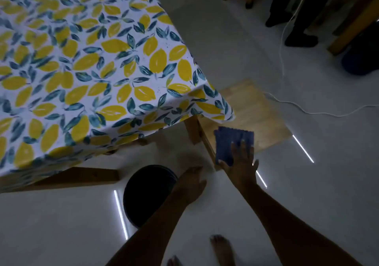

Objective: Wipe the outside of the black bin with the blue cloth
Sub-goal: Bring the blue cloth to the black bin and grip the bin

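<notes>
The round black bin (143, 194) stands on the white floor beside the table corner, seen from above with its dark opening up. My left hand (190, 185) hovers at the bin's right rim, fingers loosely curved, holding nothing that I can see. A folded blue cloth (231, 142) lies on the near left corner of a wooden stool. My right hand (243, 163) rests flat on the cloth's lower edge, fingers spread over it. Whether the fingers grip the cloth or only press on it is unclear.
A table with a lemon-print cloth (92, 70) overhangs at the left, its wooden leg (192, 130) between bin and stool (252, 113). A white cable (307, 111) runs over the floor. Another person's dark legs (295, 19) stand far right. My bare foot (222, 249) is below.
</notes>
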`<move>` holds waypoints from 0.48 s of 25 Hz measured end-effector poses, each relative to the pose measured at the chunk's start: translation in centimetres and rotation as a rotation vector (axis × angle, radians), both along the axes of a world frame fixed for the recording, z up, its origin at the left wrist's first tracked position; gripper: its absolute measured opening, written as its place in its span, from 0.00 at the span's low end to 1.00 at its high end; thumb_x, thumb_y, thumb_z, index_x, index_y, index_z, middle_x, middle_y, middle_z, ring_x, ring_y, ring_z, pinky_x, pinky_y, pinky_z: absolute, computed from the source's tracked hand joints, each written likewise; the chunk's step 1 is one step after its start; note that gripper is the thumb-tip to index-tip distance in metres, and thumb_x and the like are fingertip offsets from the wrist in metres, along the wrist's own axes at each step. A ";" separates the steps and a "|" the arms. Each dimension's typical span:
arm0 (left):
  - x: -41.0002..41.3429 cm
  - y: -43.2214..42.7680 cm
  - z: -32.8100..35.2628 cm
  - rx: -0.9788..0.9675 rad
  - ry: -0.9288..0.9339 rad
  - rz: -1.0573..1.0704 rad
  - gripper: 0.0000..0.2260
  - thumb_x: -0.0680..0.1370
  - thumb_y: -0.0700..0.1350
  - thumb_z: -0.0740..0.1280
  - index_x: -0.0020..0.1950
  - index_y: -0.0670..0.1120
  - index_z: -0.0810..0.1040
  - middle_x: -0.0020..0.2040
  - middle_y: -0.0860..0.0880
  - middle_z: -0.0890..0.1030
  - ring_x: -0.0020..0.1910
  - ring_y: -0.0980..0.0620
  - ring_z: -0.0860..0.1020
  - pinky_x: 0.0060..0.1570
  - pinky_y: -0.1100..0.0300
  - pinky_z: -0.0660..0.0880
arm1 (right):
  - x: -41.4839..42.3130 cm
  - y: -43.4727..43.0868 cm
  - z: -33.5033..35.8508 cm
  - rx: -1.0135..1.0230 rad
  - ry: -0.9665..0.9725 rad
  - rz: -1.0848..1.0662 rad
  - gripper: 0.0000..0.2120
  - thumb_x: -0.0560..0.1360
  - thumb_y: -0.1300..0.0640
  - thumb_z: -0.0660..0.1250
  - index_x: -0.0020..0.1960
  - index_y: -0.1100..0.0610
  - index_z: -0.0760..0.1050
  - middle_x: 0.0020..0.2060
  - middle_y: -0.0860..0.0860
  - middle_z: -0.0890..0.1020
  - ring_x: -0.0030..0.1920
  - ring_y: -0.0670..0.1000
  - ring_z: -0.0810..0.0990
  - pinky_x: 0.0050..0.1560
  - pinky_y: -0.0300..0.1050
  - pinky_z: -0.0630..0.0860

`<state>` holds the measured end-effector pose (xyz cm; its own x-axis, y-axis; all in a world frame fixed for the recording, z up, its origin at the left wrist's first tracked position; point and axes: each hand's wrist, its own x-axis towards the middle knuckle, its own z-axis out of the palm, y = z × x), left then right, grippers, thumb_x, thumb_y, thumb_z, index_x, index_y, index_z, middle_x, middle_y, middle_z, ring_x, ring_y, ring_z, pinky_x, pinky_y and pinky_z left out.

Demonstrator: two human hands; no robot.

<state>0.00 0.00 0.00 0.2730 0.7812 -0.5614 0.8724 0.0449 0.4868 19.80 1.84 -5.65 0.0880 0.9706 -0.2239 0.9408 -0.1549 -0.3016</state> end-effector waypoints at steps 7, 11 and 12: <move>-0.4 0.3 -7.1 -0.030 -0.047 0.100 0.25 0.81 0.49 0.62 0.77 0.44 0.63 0.75 0.46 0.68 0.73 0.48 0.69 0.73 0.56 0.64 | -1.5 1.9 -4.6 0.156 -0.121 -0.087 0.30 0.77 0.42 0.58 0.77 0.49 0.59 0.77 0.56 0.62 0.76 0.63 0.57 0.64 0.67 0.61; -2.3 -2.0 -8.9 -0.036 -0.031 0.103 0.24 0.81 0.50 0.62 0.76 0.45 0.65 0.74 0.47 0.70 0.72 0.49 0.69 0.72 0.57 0.65 | 0.2 2.0 -4.6 0.343 0.035 0.045 0.19 0.76 0.59 0.62 0.65 0.61 0.76 0.66 0.57 0.77 0.66 0.63 0.73 0.54 0.58 0.75; -2.9 -2.7 -9.1 -0.047 -0.033 0.116 0.24 0.80 0.50 0.62 0.76 0.46 0.65 0.74 0.48 0.71 0.72 0.50 0.70 0.72 0.57 0.65 | 0.7 1.7 -4.6 0.422 0.068 0.109 0.16 0.75 0.62 0.62 0.61 0.64 0.78 0.62 0.59 0.80 0.63 0.64 0.75 0.53 0.58 0.77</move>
<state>-2.89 -2.68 -9.11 0.2014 0.7818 -0.5901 0.8436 0.1678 0.5101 20.52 3.55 -10.21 -0.0216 0.9811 0.1921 0.9207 0.0944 -0.3788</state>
